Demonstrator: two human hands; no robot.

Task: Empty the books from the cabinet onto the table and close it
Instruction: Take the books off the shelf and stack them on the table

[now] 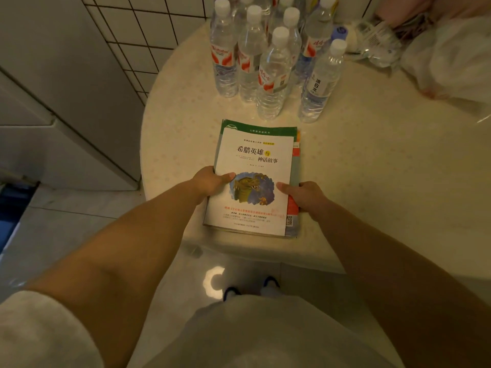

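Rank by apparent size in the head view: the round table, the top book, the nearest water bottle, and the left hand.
1. Round table
2. Top book
3. Nearest water bottle
4. Left hand

The bottle stands farther from the camera, so its rank against the book is less sure.

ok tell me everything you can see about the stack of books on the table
The stack of books lies flat near the front edge of the round pale table, just short of the water bottles. The top book has a white paper cover with black Chinese title text, a dragon picture and a green band at its far end. Edges of green and orange books show beneath. The left hand and right hand grip its sides, thumbs on the cover.
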